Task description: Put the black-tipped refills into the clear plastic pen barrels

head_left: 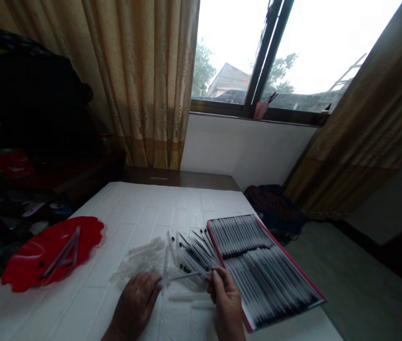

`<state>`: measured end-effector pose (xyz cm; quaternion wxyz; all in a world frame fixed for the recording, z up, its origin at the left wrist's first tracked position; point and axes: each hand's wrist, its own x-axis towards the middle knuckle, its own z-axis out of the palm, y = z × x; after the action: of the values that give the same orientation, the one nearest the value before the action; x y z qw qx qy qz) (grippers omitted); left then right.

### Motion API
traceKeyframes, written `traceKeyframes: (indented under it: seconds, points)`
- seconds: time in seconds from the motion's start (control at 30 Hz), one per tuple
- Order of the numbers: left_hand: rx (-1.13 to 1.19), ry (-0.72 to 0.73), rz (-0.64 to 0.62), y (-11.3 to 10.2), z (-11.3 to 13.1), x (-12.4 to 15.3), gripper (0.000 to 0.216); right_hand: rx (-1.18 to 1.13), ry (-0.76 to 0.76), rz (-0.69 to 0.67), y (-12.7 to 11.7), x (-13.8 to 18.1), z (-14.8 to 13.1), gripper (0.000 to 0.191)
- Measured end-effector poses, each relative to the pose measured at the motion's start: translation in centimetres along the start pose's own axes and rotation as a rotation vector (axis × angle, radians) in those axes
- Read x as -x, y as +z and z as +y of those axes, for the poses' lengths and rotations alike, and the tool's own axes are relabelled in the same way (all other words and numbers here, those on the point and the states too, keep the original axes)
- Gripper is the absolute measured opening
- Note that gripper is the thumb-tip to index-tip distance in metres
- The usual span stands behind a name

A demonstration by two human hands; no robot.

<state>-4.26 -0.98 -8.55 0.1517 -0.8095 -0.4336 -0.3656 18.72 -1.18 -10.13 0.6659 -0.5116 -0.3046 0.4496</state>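
Observation:
My right hand (225, 296) pinches one end of a thin grey rod, like a pen refill (186, 275), which points left toward my other hand. My left hand (138, 298) is closed, its thumb and fingertips at the lower part of an upright-looking clear plastic tube (165, 265); blur hides the exact grip. Between and beyond the hands lies a loose heap of slim dark-tipped refills (201, 253) with small black end pieces. More clear tubes (190, 297) lie just under the rod, and a pile of clear tubes (144, 255) is beyond my left hand.
Right of my right hand is a pink-edged tray (288, 251) packed with two rows of slim black-and-clear pens. A red scalloped dish (53, 255) holding several clear tubes stands at the left of the white table (115, 227). Dark fabric (275, 208) lies past the right edge.

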Motion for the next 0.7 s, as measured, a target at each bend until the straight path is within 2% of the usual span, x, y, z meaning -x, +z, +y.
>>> traceKeyframes:
  seconds: [0.13,0.27,0.4,0.5,0.7]
  points:
    - [-0.035,-0.116,0.065,0.4,-0.6,0.3,0.025,-0.127,0.014,0.137,0.0,-0.4,-1.4,0.041]
    - [-0.072,-0.230,0.131,0.5,-1.3,0.4,0.030,-0.174,0.003,0.183,0.0,-0.7,-2.1,0.037]
    - [-0.060,-0.311,0.140,0.6,-1.5,0.5,0.033,-0.147,0.003,0.183,0.3,-0.8,-1.4,0.037]
    - [-0.030,-0.286,0.131,0.6,-1.4,0.6,0.032,-0.090,0.038,0.143,0.4,-0.8,-0.5,0.040]
    - [0.015,-0.131,0.109,0.4,-0.6,0.5,0.024,-0.030,0.062,0.063,0.2,-0.5,0.0,0.048]
